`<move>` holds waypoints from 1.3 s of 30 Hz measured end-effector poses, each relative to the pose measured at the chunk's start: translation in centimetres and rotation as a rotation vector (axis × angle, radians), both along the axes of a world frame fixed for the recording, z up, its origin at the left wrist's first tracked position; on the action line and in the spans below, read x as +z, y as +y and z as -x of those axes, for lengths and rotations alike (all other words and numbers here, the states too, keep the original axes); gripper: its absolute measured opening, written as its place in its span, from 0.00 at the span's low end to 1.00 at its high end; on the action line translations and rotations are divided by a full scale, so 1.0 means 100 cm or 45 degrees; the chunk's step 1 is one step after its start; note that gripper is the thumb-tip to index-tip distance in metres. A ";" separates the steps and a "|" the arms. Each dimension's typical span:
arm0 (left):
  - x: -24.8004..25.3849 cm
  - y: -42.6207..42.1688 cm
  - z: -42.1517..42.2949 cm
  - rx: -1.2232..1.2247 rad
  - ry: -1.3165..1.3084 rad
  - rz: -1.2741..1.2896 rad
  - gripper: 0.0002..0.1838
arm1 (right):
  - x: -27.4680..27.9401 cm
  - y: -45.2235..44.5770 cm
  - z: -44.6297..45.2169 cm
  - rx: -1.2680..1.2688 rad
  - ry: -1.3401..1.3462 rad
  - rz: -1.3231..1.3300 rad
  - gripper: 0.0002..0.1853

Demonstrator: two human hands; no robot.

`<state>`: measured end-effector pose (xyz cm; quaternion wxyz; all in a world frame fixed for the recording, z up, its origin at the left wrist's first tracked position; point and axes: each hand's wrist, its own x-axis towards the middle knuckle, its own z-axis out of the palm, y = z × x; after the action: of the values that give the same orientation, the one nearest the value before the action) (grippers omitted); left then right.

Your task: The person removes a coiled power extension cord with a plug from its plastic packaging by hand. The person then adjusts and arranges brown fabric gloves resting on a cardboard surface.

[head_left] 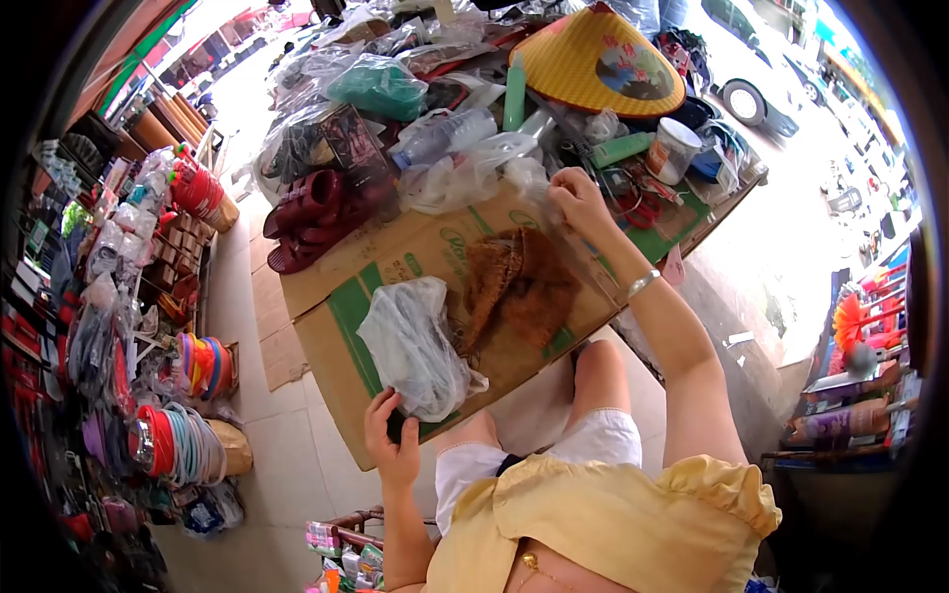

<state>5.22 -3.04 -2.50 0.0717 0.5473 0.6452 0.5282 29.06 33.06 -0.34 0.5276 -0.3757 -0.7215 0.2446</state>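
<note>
My left hand (pixel 393 440) rests at the near edge of the cardboard (pixel 331 405), thumb and fingers apart, beside a crumpled white plastic bag (pixel 410 341). My right hand (pixel 581 203) reaches to the far side of the cardboard. Its fingers are curled together on the edge of a clear plastic bag (pixel 529 176), though the fingertips are partly hidden. Between the hands lies a brown, furry-looking piece (pixel 539 292) with a stitched edge, touched by neither hand. Dark red sandals (pixel 314 212) sit at the cardboard's far left corner.
Piled behind the cardboard are a yellow conical hat (pixel 598 64), a green bottle (pixel 514 94), a white tub (pixel 674 150) and a teal plastic bag (pixel 379 87). Goods and coiled hoses (pixel 193 445) crowd the left side. A parked white vehicle (pixel 741 74) stands beyond.
</note>
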 end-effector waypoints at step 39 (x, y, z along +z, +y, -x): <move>0.167 0.334 -0.119 -0.138 -0.252 0.606 0.06 | 0.139 0.119 -0.332 0.235 0.804 0.927 0.05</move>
<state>17.12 30.31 14.19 0.2893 0.4944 0.7109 0.4080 62.21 44.91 13.57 0.5312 -0.3778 -0.4242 0.6286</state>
